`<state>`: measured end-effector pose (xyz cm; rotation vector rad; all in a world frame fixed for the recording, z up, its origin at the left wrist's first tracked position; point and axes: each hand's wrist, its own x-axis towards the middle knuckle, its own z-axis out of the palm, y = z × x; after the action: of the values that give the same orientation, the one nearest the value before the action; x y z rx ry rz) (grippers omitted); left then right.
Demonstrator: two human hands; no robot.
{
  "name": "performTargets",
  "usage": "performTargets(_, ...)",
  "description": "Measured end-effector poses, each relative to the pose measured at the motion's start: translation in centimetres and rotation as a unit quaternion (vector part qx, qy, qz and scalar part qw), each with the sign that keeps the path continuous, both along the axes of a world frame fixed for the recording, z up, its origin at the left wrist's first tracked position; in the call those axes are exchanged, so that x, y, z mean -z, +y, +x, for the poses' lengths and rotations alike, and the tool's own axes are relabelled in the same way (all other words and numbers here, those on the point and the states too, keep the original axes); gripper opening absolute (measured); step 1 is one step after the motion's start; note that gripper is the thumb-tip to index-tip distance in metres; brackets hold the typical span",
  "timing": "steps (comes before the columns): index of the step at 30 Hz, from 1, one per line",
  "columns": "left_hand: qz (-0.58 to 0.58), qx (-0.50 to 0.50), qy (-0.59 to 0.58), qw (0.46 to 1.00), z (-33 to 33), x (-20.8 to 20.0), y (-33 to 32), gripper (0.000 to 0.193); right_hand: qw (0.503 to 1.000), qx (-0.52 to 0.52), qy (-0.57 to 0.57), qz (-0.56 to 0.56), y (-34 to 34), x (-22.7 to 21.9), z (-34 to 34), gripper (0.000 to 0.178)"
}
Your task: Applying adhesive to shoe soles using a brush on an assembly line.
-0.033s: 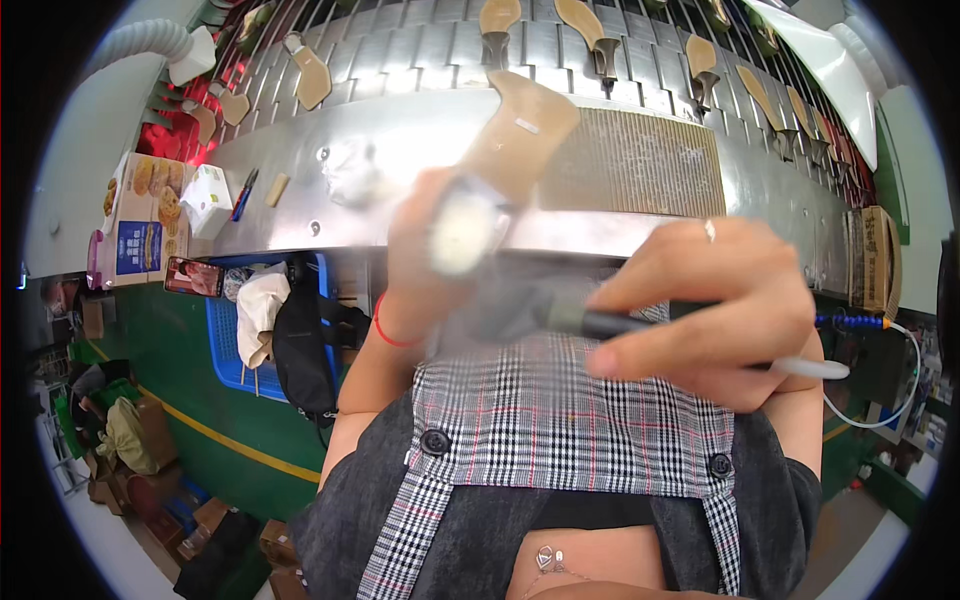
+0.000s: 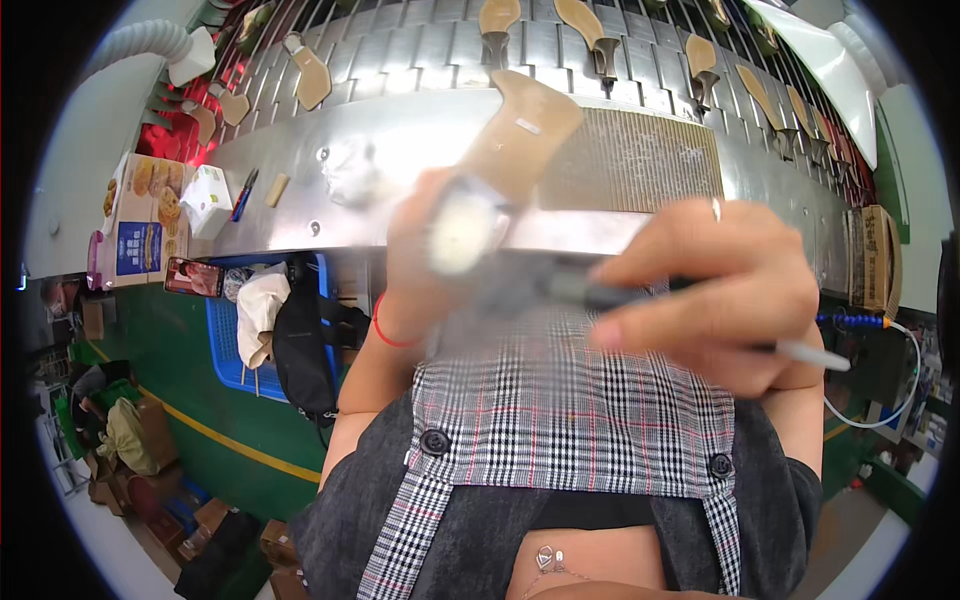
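Note:
My left hand (image 2: 408, 228), smeared by motion, is closed around the near end of a tan shoe sole (image 2: 525, 130). The sole's wide part reaches away over the metal worktop. A blurred, pale round patch (image 2: 465, 235) shows at the held end; I cannot make out what it is. My right hand (image 2: 735, 290) pinches a slim dark-handled tool (image 2: 628, 297) between thumb and fingers. Its pale tail end sticks out behind the hand. The tool's front points toward the left hand and fades into a grey blur, so its tip and any contact cannot be told.
A ribbed tan pad (image 2: 650, 160) lies on the metal worktop (image 2: 265, 140). Beyond, a slatted conveyor (image 2: 420, 60) carries several tan soles. To the left are a printed carton (image 2: 140, 225), a tissue pack (image 2: 207, 203), pens (image 2: 243, 195), a phone (image 2: 193, 277) and a blue basket (image 2: 228, 340).
My right hand has shifted slightly up and the tool has tilted, its front end moving up a little. My left hand and the tan sole look almost unmoved.

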<state>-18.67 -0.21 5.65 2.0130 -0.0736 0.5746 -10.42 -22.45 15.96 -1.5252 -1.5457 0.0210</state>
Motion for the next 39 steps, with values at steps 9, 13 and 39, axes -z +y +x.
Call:
performTargets(9,-0.037,0.056,-0.024,0.997,-1.0,-0.3,0.8,0.036,0.995,0.058,-0.045,-0.060,-0.7,-1.3,0.1,0.013)
performTargets(13,-0.103,0.051,-0.110,0.987,-1.0,0.0,0.7,0.032,0.993,0.062,-0.071,-0.073,-0.6,-1.6,-0.4,0.015)
performTargets(39,-0.152,0.128,-0.038,0.979,-1.9,-2.6,1.0,0.040,0.977,0.204,-0.029,-0.060,-1.6,-2.5,-2.1,0.018)
